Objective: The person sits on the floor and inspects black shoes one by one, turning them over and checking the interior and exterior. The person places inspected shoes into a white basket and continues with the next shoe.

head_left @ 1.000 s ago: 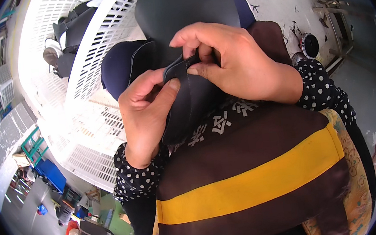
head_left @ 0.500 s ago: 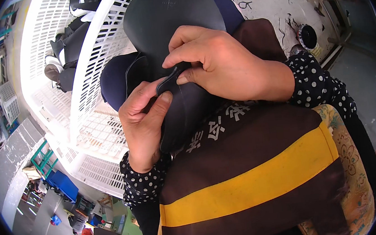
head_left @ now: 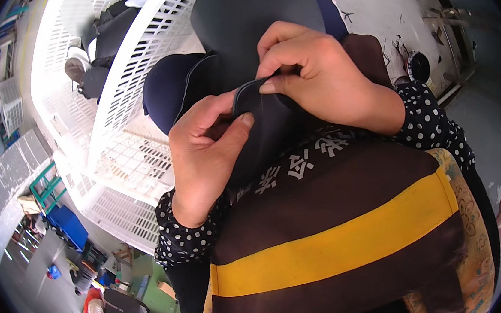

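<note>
Over my lap lies a black leather-like piece (head_left: 263, 128) with a curved, layered edge, its wide upper part (head_left: 248, 12) spreading away from me. My left hand (head_left: 205, 152) pinches the edge between thumb and fingers. Just to the right, my right hand (head_left: 321, 80) grips the same edge, thumb on the near face and fingers bent behind it. A line of stitching or small holes runs down from the right thumb. Left of the hands, a dark blue rounded piece (head_left: 161, 91) with a black inner side stands against the black one. My fingers partly hide the edge.
White perforated plastic crates (head_left: 108, 119) stand at the left, one holding several dark and white pieces (head_left: 115, 37). A brown apron (head_left: 328, 209) with a yellow band covers my lap. At the right, a small round black container (head_left: 418, 67) sits beyond my sleeve.
The scene has shifted slightly in the picture. The pinched edge was folded and raised between the hands; now it lies more spread, with the seam line below the right thumb showing more plainly.
</note>
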The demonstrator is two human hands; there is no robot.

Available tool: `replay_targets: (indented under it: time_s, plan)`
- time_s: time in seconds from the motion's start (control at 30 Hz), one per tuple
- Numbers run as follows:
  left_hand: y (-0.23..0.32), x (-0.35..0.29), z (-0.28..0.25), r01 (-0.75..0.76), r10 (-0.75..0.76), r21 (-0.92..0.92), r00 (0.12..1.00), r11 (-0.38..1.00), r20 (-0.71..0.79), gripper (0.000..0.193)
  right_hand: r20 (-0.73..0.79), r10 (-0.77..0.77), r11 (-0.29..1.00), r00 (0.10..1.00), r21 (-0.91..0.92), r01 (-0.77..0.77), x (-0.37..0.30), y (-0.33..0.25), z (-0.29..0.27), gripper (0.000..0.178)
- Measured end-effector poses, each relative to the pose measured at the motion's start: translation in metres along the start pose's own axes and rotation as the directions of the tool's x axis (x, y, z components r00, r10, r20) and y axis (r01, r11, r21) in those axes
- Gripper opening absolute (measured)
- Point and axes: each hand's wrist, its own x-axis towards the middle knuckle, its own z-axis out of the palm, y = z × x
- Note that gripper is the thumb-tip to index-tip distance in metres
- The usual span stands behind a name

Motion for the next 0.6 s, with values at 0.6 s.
replay_targets:
  time_s: [0.6]
  plan:
    - [-0.008,-0.014,-0.013,-0.034,0.034,-0.019,0.999,0.999,0.031,0.030,0.224,-0.183,0.961,0.957,-0.164,0.222,0.019,-0.014,-0.003,0.032]
